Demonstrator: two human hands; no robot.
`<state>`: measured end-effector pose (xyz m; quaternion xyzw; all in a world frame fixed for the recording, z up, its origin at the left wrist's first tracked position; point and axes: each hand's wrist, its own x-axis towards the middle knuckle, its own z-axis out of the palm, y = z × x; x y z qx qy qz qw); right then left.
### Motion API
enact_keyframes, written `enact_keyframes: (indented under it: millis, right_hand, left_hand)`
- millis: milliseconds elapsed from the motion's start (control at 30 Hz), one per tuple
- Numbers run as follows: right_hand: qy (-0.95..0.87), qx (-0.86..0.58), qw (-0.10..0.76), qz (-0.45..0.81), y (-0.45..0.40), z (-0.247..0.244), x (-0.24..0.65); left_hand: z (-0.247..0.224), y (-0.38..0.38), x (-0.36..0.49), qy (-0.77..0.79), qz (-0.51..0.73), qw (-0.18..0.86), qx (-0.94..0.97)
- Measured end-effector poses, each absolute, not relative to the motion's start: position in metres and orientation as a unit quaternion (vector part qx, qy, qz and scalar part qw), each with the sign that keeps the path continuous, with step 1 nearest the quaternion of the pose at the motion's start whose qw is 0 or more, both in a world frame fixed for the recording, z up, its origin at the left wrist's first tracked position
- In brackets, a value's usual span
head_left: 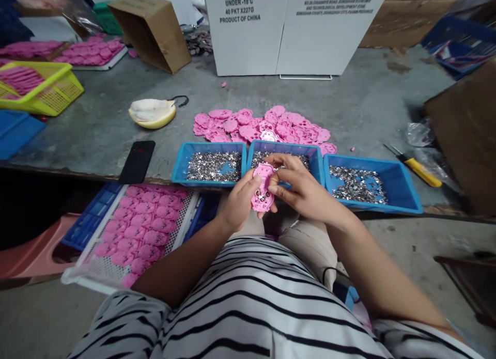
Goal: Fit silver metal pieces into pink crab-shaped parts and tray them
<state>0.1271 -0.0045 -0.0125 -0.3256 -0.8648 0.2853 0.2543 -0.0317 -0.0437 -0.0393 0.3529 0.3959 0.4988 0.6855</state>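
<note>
My left hand [241, 201] is closed on a pink plastic piece [263, 182] that has small metal parts near its lower end. My right hand [296, 186] is at the piece's right edge, its thumb and index finger pinched together; whatever lies between them is too small to make out. Three blue bins of small metal parts stand along the table edge: a left bin [178, 165], a middle bin [318, 165] partly covered by my right hand, and a right bin [405, 186]. Behind them lies a loose pile of pink pieces [248, 126].
A black phone [137, 161] and a fruit rind [152, 114] lie left. A white tray [93, 271] of pink pieces sits below the table edge. A yellow-handled screwdriver [422, 172] lies right. White cartons [287, 33], a brown box [151, 31] and a yellow basket [58, 90] stand farther back.
</note>
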Motion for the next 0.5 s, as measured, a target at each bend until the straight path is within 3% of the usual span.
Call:
enact_keyframes:
  millis: [500]
  right_hand:
    - [-0.847, -0.332, 0.282, 0.304, -0.0058, -0.0214, 0.1279]
  left_hand:
    - [-0.0435, -0.0436, -0.0296, 0.384, 0.472, 0.698, 0.378]
